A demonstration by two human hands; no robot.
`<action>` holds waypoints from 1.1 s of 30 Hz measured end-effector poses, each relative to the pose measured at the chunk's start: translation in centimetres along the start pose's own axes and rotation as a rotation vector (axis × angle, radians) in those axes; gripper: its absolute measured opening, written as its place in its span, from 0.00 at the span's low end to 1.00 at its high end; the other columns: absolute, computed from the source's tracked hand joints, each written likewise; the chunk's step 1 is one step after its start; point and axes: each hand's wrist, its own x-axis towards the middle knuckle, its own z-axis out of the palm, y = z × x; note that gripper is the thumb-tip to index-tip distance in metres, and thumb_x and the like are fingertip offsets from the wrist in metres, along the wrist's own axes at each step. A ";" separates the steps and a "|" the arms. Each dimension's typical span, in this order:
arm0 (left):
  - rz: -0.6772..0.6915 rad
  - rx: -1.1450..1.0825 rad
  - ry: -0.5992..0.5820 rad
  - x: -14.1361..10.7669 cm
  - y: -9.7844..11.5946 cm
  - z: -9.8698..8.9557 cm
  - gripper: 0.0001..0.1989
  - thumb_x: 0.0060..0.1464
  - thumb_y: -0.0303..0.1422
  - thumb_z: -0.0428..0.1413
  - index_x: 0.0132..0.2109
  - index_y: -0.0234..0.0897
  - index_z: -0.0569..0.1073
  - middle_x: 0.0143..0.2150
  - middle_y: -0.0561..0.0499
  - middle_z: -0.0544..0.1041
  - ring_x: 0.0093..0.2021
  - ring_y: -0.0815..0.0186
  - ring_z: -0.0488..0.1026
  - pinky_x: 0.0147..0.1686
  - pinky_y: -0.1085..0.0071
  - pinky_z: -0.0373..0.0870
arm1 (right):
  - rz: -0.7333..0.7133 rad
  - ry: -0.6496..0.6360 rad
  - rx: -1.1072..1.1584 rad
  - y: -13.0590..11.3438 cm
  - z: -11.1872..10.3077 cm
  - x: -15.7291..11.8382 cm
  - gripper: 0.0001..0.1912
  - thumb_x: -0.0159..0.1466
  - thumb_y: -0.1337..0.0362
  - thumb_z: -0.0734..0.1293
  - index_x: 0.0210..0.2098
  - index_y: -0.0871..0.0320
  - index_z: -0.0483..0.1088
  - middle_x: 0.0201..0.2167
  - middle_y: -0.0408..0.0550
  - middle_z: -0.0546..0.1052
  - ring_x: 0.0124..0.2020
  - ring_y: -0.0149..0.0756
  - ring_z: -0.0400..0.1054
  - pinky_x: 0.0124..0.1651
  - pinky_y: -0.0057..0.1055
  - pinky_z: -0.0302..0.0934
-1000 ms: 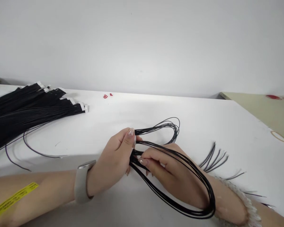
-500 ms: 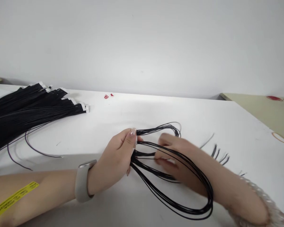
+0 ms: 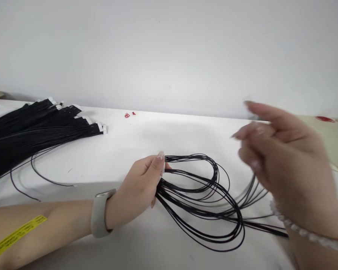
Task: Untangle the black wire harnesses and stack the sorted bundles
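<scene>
right hand (image 3: 284, 157) is lifting away open, left hand (image 3: 135, 191) is clamping the black wires (image 3: 202, 202) to keep them together.

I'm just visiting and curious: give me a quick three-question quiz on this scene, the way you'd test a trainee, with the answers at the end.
1. Which hand holds the loops of thin black wire, left or right?
2. True or false: the raised right hand is apart from the wires.
3. What colour are the small items at the far edge of the white table?

Key:
1. The left hand
2. True
3. Red
</scene>
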 end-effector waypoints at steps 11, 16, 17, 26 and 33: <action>-0.020 -0.055 -0.010 -0.1 0.6 0.3 0.21 0.52 0.51 0.43 0.29 0.36 0.64 0.13 0.59 0.55 0.10 0.75 0.54 0.10 0.78 0.52 | -0.477 -0.536 -0.552 1.5 3.0 -2.6 0.04 0.59 0.69 0.61 0.29 0.58 0.67 0.23 0.40 0.68 0.23 0.22 0.58 0.26 0.22 0.51; -0.024 -0.085 -0.016 -0.1 0.7 0.4 0.21 0.51 0.51 0.43 0.29 0.36 0.64 0.13 0.59 0.55 0.10 0.75 0.54 0.09 0.78 0.52 | -0.463 -0.536 -0.512 1.6 3.2 -2.7 0.04 0.58 0.69 0.61 0.29 0.58 0.67 0.24 0.41 0.68 0.25 0.23 0.59 0.27 0.23 0.53; -0.026 -0.090 -0.018 -0.1 0.7 0.4 0.21 0.51 0.51 0.43 0.29 0.36 0.64 0.13 0.59 0.55 0.10 0.75 0.54 0.09 0.78 0.52 | -0.463 -0.532 -0.508 1.7 3.2 -2.7 0.04 0.58 0.69 0.61 0.29 0.58 0.67 0.24 0.42 0.68 0.24 0.23 0.59 0.27 0.23 0.53; -0.007 -0.080 -0.009 0.0 0.6 0.4 0.21 0.52 0.50 0.43 0.27 0.36 0.62 0.13 0.58 0.55 0.10 0.75 0.54 0.08 0.78 0.53 | -0.501 -0.593 -0.540 2.0 3.3 -2.5 0.04 0.59 0.69 0.61 0.28 0.58 0.66 0.22 0.40 0.67 0.23 0.22 0.56 0.26 0.23 0.51; 0.012 -0.047 0.000 0.1 0.6 0.3 0.21 0.52 0.50 0.43 0.28 0.36 0.64 0.14 0.58 0.56 0.10 0.75 0.55 0.08 0.78 0.53 | -0.525 -0.528 -0.491 2.1 3.5 -2.6 0.03 0.58 0.71 0.61 0.29 0.59 0.65 0.22 0.38 0.65 0.23 0.19 0.55 0.26 0.20 0.50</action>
